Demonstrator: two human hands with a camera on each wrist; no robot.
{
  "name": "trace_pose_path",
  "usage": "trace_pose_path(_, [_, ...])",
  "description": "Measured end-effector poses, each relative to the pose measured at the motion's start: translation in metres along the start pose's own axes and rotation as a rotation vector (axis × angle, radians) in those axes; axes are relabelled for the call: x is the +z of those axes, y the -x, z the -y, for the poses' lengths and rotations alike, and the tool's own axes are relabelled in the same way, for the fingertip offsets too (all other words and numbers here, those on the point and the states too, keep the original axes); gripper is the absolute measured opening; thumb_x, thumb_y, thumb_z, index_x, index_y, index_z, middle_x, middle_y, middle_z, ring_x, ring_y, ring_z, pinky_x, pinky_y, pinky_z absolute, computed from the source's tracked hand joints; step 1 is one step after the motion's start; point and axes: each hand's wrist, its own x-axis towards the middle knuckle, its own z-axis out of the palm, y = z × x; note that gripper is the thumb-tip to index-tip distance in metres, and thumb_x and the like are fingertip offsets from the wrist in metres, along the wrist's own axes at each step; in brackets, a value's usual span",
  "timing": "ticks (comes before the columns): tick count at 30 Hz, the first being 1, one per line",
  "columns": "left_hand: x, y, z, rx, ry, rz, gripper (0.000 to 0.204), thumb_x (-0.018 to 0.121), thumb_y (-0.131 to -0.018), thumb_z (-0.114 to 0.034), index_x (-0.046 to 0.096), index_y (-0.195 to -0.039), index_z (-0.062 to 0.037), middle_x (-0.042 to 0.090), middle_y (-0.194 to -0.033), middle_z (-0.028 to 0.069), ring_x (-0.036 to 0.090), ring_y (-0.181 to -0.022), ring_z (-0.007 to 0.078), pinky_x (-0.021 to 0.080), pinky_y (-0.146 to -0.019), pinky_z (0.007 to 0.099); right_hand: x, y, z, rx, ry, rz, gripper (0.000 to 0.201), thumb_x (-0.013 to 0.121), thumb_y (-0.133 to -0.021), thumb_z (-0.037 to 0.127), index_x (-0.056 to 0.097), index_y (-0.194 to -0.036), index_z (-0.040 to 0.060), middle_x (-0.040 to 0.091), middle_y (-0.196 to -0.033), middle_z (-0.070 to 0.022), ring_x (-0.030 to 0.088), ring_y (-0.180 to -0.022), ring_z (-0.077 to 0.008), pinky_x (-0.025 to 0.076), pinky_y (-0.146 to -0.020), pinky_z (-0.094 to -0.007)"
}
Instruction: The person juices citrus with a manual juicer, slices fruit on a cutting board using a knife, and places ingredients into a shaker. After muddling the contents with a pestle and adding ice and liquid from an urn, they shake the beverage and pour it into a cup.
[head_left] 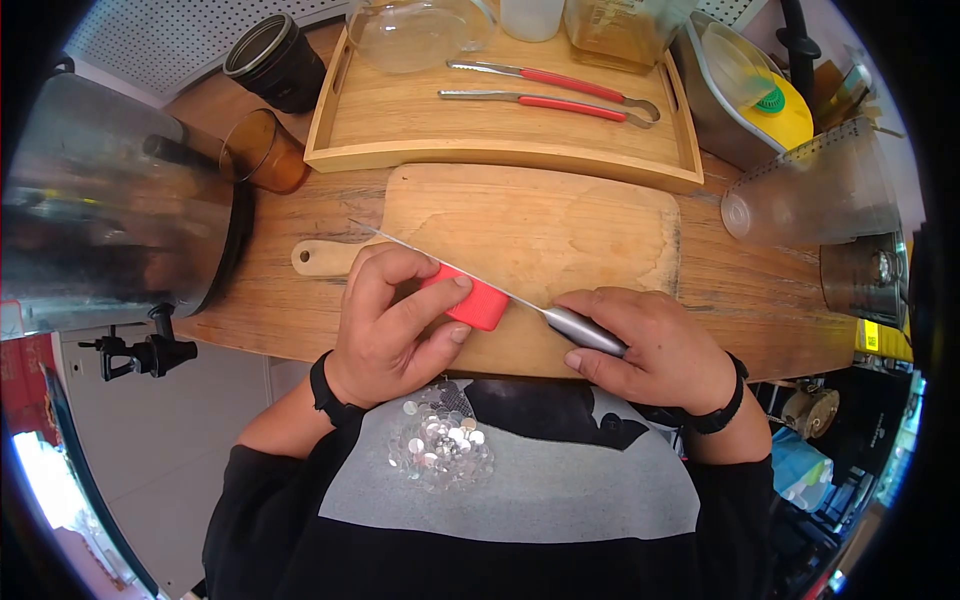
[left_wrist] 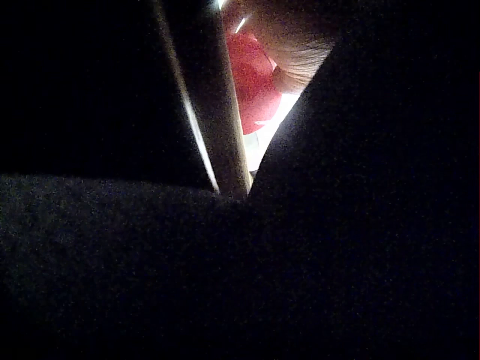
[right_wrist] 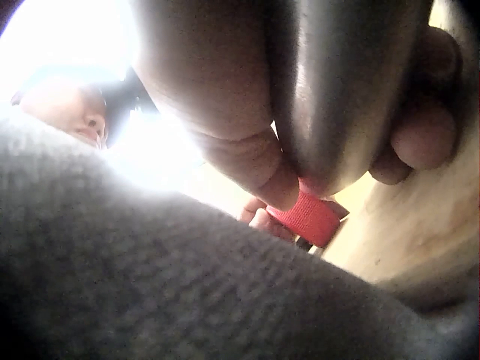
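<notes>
My right hand (head_left: pixel 655 345) grips the metal handle (head_left: pixel 585 332) of a knife, its fingers wrapped round it. The thin blade (head_left: pixel 525 303) points up and left over the wooden cutting board (head_left: pixel 540 210), seen nearly edge-on. My left hand (head_left: pixel 385 320) holds a red textured block (head_left: pixel 480 302) between thumb and fingers at the board's near edge. Along the far side of this block runs the blade. Dark cloth fills most of the left wrist view, where part of the red block (left_wrist: pixel 255 90) shows beside a finger. The right wrist view has the knife handle (right_wrist: pixel 345 97) close up.
Behind the board, a wooden tray (head_left: pixel 500 158) carries red-handled tongs (head_left: pixel 570 104) and glass vessels. A large metal dispenser with a tap (head_left: pixel 150 345) and an amber glass (head_left: pixel 265 155) stand left. Clear measuring jugs (head_left: pixel 815 190) are at right. Round shiny sequins decorate the shirt (head_left: pixel 445 445).
</notes>
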Motion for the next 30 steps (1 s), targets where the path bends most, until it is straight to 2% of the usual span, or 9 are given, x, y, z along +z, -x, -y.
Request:
trace_pose_path(14, [0.0002, 0.0019, 0.0009, -0.009, 0.011, -0.01, 0.035, 0.076, -0.071, -0.014, 0.067, -0.104, -0.0074, 0.053, -0.1, 0.011, 0.053, -0.086, 0.0269, 0.044, -0.077, 0.0381, 0.0012, -0.0009, -0.0012, 0.004, 0.008, 0.004, 0.041, 0.068, -0.083, 0.022, 0.06, -0.117, 0.0019, 0.065, -0.091, -0.0167, 0.064, -0.081, -0.0346, 0.05, -0.07, -0.0392])
trace_pose_path(16, [-0.0014, 0.0045, 0.0021, 0.0, 0.003, 0.052, 0.034, 0.07, -0.079, -0.017, 0.063, -0.11, -0.0036, 0.05, -0.106, 0.0148, 0.051, -0.095, 0.0283, 0.043, -0.085, 0.0398, 0.0018, -0.0006, -0.0016, -0.001, 0.003, -0.005, 0.04, 0.068, -0.083, 0.022, 0.06, -0.117, 0.0015, 0.065, -0.091, -0.0166, 0.064, -0.081, -0.0342, 0.05, -0.07, -0.0387])
trace_pose_path(25, [-0.0011, 0.0037, 0.0021, 0.003, 0.006, 0.045, 0.034, 0.07, -0.078, -0.017, 0.064, -0.109, -0.0034, 0.051, -0.105, 0.0143, 0.051, -0.095, 0.0284, 0.043, -0.084, 0.0401, 0.0024, 0.0015, -0.002, -0.041, -0.017, -0.039, 0.042, 0.069, -0.082, 0.021, 0.06, -0.118, 0.0007, 0.065, -0.091, -0.0167, 0.064, -0.081, -0.0337, 0.05, -0.07, -0.0384])
trace_pose_path(28, [-0.0009, 0.0041, 0.0025, 0.002, 0.009, 0.047, 0.035, 0.07, -0.078, -0.017, 0.064, -0.109, -0.0034, 0.051, -0.104, 0.0143, 0.051, -0.094, 0.0284, 0.043, -0.084, 0.0402, -0.0004, 0.0008, 0.0025, -0.013, -0.047, -0.022, 0.036, 0.065, -0.085, 0.023, 0.059, -0.115, 0.0037, 0.064, -0.091, -0.018, 0.063, -0.084, -0.0367, 0.05, -0.072, -0.042])
trace_pose_path(30, [-0.0012, 0.0036, 0.0023, 0.004, 0.01, 0.049, 0.035, 0.07, -0.078, -0.017, 0.064, -0.109, -0.0034, 0.051, -0.104, 0.0143, 0.051, -0.094, 0.0283, 0.043, -0.084, 0.0402, -0.0004, -0.0002, 0.0015, -0.005, -0.023, -0.008, 0.038, 0.066, -0.084, 0.022, 0.06, -0.116, 0.0025, 0.065, -0.092, -0.0176, 0.063, -0.083, -0.0359, 0.05, -0.071, -0.0406])
